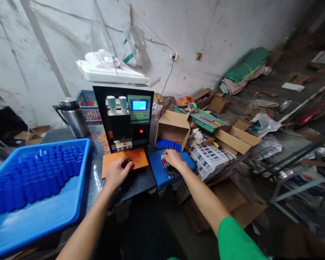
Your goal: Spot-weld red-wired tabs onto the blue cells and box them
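My left hand (118, 172) rests on the orange board (141, 159) in front of a black machine (119, 130), thumb and index finger apart, with nothing visible between them. The other fingers are curled under and partly hidden. On the blue mat (158, 173), my right hand (173, 159) pinches into a heap of thin wire leads (168, 170) with red, white and dark strands. Its fingertips are closed at the heap's upper edge. Just behind that hand, blue cylindrical cells (169, 144) lie in a row in an open cardboard box (173, 124).
At left, a large blue tray (43, 220) holds rows of blue cylinders (35, 177). A steel jug (73, 117) stands behind it. Right of the box are a green tray (203, 121) with tape and tools, a white plastic basket (209, 160) and another carton (235, 139).
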A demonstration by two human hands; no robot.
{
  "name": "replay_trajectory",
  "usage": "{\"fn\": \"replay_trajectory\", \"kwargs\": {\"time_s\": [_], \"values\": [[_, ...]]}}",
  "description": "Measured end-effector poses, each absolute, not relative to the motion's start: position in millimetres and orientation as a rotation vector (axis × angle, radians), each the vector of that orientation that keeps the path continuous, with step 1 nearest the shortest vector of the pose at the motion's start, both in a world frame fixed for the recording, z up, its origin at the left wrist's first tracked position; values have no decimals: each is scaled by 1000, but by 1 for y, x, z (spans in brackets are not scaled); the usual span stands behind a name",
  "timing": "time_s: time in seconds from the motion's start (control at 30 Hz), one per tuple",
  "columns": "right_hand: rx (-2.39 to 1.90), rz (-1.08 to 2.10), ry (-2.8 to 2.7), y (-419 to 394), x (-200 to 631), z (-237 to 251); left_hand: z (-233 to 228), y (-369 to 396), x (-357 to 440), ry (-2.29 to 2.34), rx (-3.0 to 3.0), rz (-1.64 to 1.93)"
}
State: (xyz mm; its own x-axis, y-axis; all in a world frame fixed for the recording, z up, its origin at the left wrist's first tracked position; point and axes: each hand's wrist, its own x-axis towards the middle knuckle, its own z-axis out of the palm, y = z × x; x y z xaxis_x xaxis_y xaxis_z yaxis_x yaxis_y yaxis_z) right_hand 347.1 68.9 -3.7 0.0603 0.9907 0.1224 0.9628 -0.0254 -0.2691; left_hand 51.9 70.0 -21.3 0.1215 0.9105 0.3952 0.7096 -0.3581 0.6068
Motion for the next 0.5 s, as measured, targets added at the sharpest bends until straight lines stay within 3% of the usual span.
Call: {"fn": "replay_trajectory", "kwargs": {"time_s": [0.5], "values": [[-2380,306,-1925,54,318,-19,-24,60,52,1559,2145,1098]]}}
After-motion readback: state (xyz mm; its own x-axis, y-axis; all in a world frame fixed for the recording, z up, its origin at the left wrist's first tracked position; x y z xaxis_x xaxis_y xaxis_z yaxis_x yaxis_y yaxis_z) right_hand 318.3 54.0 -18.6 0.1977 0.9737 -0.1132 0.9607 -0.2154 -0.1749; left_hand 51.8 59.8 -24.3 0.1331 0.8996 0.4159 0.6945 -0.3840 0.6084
